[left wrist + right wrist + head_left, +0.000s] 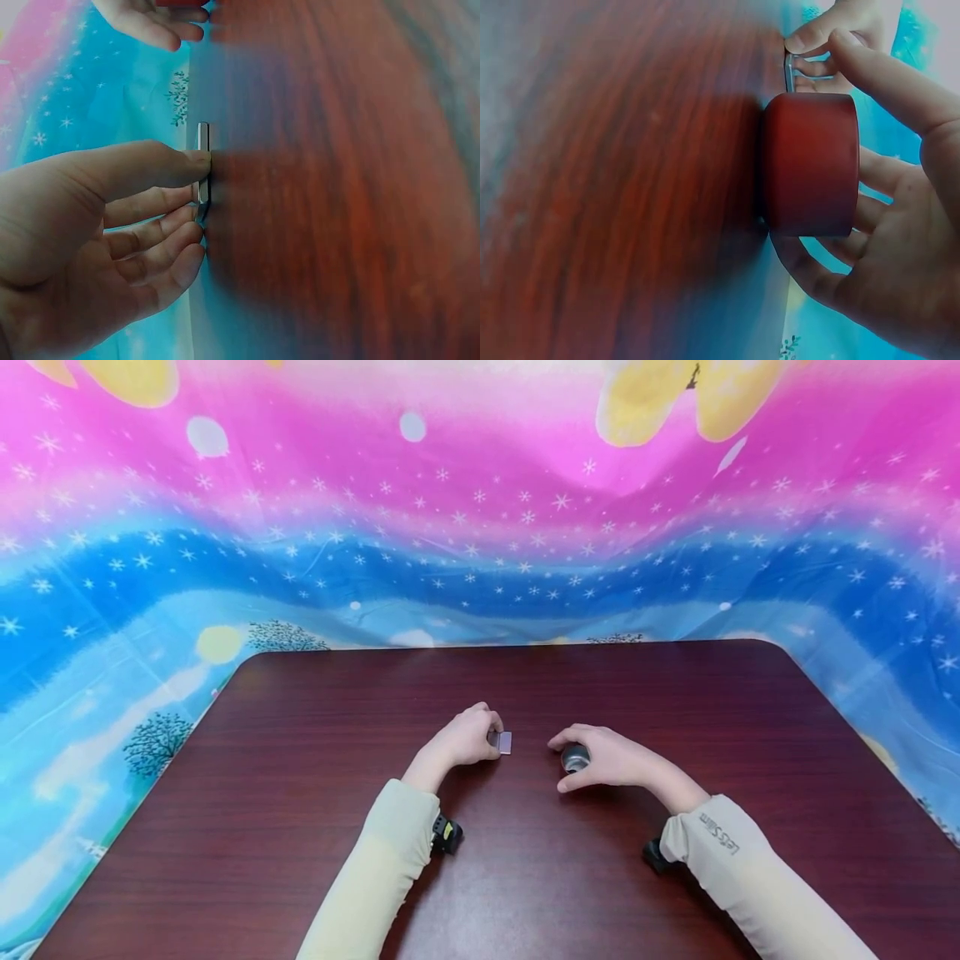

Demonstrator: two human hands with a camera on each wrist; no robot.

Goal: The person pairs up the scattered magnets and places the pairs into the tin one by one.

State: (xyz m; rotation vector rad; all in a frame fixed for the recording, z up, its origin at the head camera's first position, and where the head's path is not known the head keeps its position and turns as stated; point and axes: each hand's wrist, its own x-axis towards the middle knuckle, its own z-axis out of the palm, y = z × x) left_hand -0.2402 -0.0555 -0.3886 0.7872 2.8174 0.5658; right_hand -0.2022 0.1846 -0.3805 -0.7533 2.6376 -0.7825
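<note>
A small, flat silver rectangular piece lies at the tabletop near the middle. My left hand pinches it at one end, thumb on the near side and fingers behind. The left wrist view shows the piece edge-on, thin and metallic, with the thumb across it. To the right is a small round metal cup, its hollow top facing up. The right wrist view shows the cup's smooth side looking dark red. My right hand reaches around the cup, fingers behind it and thumb raised apart from its wall.
The dark red-brown wooden table has rounded far corners. A pink and blue patterned cloth hangs behind it and along both sides. Black wrist cameras sit under both pale sleeves.
</note>
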